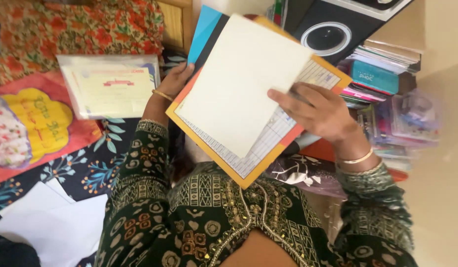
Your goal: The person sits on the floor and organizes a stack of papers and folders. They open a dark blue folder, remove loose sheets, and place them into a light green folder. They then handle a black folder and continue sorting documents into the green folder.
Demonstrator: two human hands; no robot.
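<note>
Cream sheet [239, 79] sits loose on top of the orange folder [248, 170], right hand [318, 111] pinching both at their right edge. Left hand [175, 79] curls around the stack's far edge, by the blue folder [204, 27]. That sheet looks ready to slide off if the stack tips.

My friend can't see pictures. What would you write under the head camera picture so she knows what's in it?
Seen from above, a person's left hand and right hand hold a stack of papers and coloured folders with a blank cream sheet on top. A plastic sleeve of documents lies on a floral cloth, white sheets sit lower, and stacked books stand opposite.
</note>
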